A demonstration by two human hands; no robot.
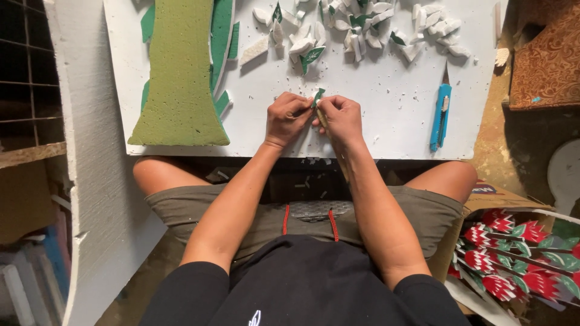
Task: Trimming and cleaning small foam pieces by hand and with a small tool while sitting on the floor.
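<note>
1. Light is decent on top: the white board (393, 121) is bright, close to blown out but with no hard glare.
2. Shadows are soft; the foam bits (362, 27) and the knife (440, 116) drop small ones just beside them.
3. Below the board it gets dim fast, the lap and floor are murky.
4. Left edge is dark, the shelf (27, 90) barely reads.
5. Wide-angle lens bends the edges outward.
6. Focus is sharp mid-frame, and the corners go a bit soft.
</note>
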